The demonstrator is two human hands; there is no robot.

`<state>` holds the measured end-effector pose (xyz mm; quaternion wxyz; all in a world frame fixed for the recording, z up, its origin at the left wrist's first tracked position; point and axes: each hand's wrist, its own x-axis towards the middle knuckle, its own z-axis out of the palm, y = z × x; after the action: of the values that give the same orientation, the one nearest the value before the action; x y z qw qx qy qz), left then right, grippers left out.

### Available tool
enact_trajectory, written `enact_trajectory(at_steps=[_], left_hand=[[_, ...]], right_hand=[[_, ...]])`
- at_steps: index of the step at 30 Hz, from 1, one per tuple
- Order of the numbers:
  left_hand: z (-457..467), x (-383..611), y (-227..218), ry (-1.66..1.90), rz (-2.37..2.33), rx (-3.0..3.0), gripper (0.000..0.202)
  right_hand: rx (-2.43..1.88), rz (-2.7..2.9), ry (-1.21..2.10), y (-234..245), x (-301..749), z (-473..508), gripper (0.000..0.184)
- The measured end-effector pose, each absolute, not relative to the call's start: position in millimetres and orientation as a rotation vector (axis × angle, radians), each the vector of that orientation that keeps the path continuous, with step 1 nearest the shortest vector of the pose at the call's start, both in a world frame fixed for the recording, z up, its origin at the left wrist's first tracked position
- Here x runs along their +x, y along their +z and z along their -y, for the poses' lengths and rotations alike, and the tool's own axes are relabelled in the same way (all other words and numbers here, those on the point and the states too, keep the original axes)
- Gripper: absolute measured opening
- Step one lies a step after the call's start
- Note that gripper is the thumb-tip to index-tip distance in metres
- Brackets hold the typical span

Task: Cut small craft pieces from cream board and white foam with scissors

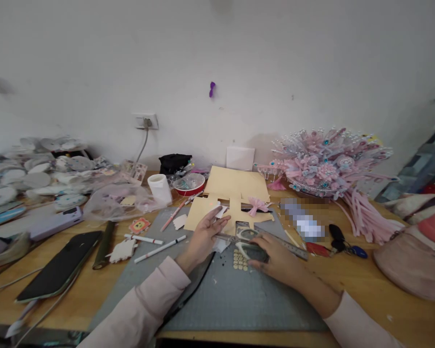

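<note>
My left hand lies flat with its fingers stretched out on a tan cut-out card at the top of the grey cutting mat. My right hand is closed round the pale handles of a pair of scissors. The scissors sit beside a metal ruler that runs slantwise across the mat. A small sheet of round tan pieces lies just left of my right hand.
Two white pens and a pink pencil lie left of the card. A black phone and a purple phone rest at the left. A white cup, a red-rimmed bowl and a pink beaded bouquet stand behind. A pink bag sits at the right.
</note>
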<state>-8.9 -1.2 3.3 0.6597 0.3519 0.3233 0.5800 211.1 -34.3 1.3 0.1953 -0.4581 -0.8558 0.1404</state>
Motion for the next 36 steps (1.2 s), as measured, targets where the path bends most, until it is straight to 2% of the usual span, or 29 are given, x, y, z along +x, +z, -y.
enact_trajectory(at_steps=[2, 5, 9, 15, 22, 36], left_hand=[[1, -9, 3, 1.31, -0.747, 0.78, 0.05], [0, -10, 2, 1.311, -0.755, 0.76, 0.047], [-1, -11, 1, 1.307, -0.741, 0.766, 0.044], [-2, -13, -1, 1.29, -0.729, 0.775, 0.046], [-3, -13, -3, 1.289, -0.751, 0.747, 0.046], [-4, -13, -3, 1.3, -0.762, 0.683, 0.042]], right_hand=[[-1.385, 2.3, 0.267, 8, 227, 25, 0.027], [-1.724, 2.05, -0.034, 15, 268, 7, 0.037], [-1.997, 1.772, -0.287, 9, 328, -12, 0.038], [-2.007, 1.772, -0.314, -9, 357, -23, 0.04], [-1.908, 1.701, -0.379, -6, 363, -32, 0.041], [-1.819, 1.915, -0.218, -2, 353, -64, 0.039]])
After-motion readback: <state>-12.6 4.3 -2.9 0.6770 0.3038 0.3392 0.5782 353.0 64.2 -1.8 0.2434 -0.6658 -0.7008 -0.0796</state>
